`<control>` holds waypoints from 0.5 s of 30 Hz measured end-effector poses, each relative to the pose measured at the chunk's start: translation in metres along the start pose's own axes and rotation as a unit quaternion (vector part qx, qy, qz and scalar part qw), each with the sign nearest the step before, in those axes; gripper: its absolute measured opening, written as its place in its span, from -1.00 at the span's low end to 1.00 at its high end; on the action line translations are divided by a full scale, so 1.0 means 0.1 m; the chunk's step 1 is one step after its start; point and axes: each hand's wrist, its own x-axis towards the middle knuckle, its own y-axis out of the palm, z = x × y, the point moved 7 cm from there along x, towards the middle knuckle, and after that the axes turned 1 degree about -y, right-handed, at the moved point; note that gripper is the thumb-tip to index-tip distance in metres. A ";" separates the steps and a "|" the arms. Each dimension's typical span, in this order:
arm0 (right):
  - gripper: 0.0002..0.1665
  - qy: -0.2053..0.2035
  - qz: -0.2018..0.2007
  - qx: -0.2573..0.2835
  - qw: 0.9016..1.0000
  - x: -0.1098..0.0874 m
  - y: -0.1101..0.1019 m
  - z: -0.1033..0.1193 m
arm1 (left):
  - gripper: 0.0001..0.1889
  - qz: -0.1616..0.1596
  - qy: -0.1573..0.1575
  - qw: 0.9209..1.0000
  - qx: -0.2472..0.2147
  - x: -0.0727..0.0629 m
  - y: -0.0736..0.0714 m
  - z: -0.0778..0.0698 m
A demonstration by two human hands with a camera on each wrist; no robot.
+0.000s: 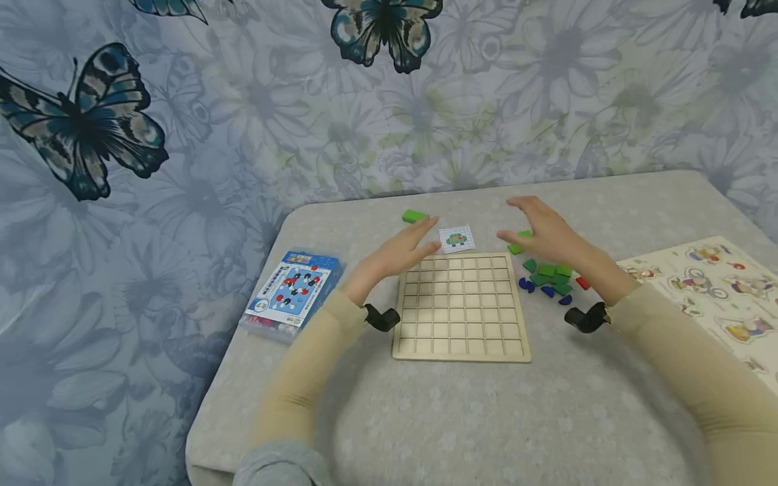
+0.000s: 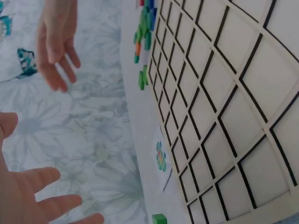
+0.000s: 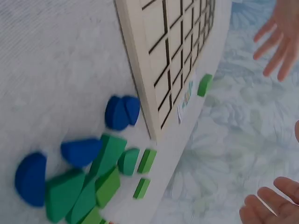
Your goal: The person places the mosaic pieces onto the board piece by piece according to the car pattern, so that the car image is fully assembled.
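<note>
A wooden grid board [image 1: 458,310] lies flat on the table. Beyond its far edge is a small card [image 1: 456,239] printed with a green turtle-like picture. My left hand [image 1: 398,251] hovers above the board's far left corner, fingers spread, holding nothing. Over the far right side my right hand [image 1: 547,233] is raised, thumb and fingers apart, also holding nothing. Under and beside it lie several green blocks [image 1: 546,270] and blue half-round blocks [image 3: 31,179], with a red block [image 1: 583,283] close by. One light green block [image 1: 415,216] sits near the left fingertips.
A blue boxed set [image 1: 293,290] with a molecule picture lies at the table's left. At the right is a wooden picture board [image 1: 717,287] with cartoon figures. The cloth-covered table [image 1: 425,418] meets a wall with butterfly-and-flower wallpaper [image 1: 474,121].
</note>
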 end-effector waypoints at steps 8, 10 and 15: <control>-0.27 0.077 -0.029 0.076 0.994 -0.29 -0.20 -0.50 | -0.29 -0.041 0.023 0.999 -0.027 -0.21 0.05 0.18; -0.29 0.104 -0.040 0.083 0.990 -0.37 -0.23 -0.64 | -0.32 -0.043 0.020 0.998 -0.045 -0.28 0.10 0.27; -0.33 0.144 -0.086 0.094 0.981 -0.53 -0.28 -0.98 | -0.36 -0.056 0.013 0.993 -0.103 -0.42 0.20 0.49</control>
